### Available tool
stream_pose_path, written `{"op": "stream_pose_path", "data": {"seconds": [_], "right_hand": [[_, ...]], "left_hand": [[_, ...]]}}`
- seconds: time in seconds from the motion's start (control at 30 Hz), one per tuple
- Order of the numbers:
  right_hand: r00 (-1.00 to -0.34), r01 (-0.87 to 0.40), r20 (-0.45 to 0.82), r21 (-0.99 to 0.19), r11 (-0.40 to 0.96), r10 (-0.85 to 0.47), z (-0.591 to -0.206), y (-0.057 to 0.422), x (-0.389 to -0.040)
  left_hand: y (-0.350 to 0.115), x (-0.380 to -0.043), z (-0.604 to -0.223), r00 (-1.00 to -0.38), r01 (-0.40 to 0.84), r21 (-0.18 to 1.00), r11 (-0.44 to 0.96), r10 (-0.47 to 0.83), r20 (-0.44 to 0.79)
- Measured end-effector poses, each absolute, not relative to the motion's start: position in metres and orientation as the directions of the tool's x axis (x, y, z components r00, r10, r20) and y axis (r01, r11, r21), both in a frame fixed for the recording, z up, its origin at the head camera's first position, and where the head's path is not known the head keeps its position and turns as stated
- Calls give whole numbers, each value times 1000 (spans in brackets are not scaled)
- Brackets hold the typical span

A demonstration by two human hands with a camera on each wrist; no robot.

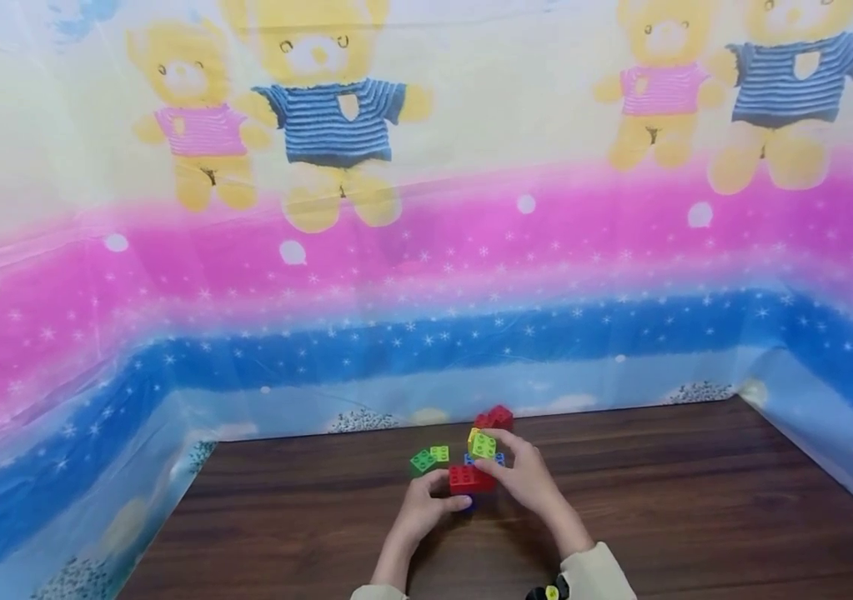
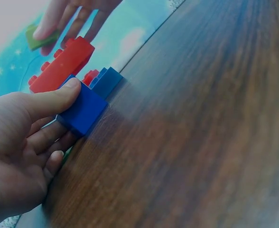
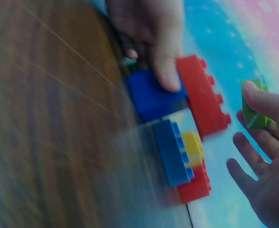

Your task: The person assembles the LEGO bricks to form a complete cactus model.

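My left hand grips a dark blue toy building brick low on the table, thumb on its near face. A longer red brick sits across the top of that blue brick, its studs facing up. Above the red brick, my right hand pinches a light green brick between thumb and fingers. In the right wrist view a gap shows between the green brick and the red one, and the other right fingers are spread.
Behind the hands lie a lighter blue brick, a yellow brick and red bricks. To the left are a dark green brick and a small light green brick. A printed cloth rises behind the wooden table.
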State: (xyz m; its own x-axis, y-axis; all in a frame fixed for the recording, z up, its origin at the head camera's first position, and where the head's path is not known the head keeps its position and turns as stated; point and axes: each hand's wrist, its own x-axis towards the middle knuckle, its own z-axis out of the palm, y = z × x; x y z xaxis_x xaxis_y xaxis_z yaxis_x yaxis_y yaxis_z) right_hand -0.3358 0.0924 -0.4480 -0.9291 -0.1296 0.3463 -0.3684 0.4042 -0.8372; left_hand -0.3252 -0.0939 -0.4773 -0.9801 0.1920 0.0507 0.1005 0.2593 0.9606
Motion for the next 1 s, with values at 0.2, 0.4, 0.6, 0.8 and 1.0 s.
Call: {"op": "stream_pose_path", "data": {"seconds": [0.2, 0.4, 0.6, 0.8, 1.0], "right_hand": [[-902, -430, 390, -769, 473, -185, -450, 77, -333], [-890, -456, 377, -729, 511, -256, -452, 71, -331], [-890, -456, 364, -737, 499, -275, -452, 69, -326], [-882, -465, 332, -731, 500, -335, -448, 74, -325], [-880, -455, 283, -730, 510, -381, -443, 79, -325]], "left_hand": [[-92, -325, -475, -973, 121, 960, 253, 223, 64], [-93, -324, -473, -972, 125, 952, 280, 229, 61], [-93, -324, -479, -971, 130, 949, 286, 230, 64], [-93, -323, -478, -972, 128, 950, 285, 228, 63], [-93, -322, -474, -975, 128, 944, 305, 216, 62]]}}
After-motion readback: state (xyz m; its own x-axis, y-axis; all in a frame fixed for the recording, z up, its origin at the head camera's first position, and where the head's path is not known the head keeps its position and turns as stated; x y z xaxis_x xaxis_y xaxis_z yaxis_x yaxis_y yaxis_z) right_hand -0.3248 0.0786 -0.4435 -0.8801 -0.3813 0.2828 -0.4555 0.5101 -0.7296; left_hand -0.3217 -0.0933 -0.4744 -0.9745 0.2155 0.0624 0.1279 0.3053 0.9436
